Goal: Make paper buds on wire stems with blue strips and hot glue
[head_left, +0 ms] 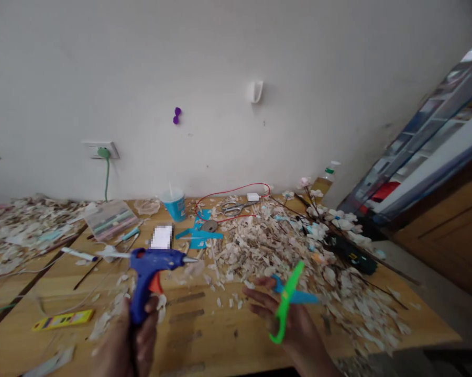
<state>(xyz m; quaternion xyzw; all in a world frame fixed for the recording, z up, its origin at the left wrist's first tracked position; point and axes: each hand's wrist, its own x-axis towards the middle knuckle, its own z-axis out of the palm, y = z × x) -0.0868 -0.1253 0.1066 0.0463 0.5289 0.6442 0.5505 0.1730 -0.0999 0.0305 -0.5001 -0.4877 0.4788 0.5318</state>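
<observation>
My left hand is closed around the handle of a blue hot glue gun, whose metal nozzle points right and slightly up. An orange trigger shows by my fingers, and a white glue stick sticks out of the back. On the right, my right hand holds plastic scissors with one green half and one blue half, spread apart. Its fingers reach left over the wood. Beyond it lies a heap of pale dried petals or shavings. Exactly how the fingers sit in the scissor loops is hard to see.
Across the wooden table are a blue cup, a clear pen box, metal scissors, a red cord and a yellow packet. Flowered twigs and a bottle stand at the right. A green plug sits in the wall.
</observation>
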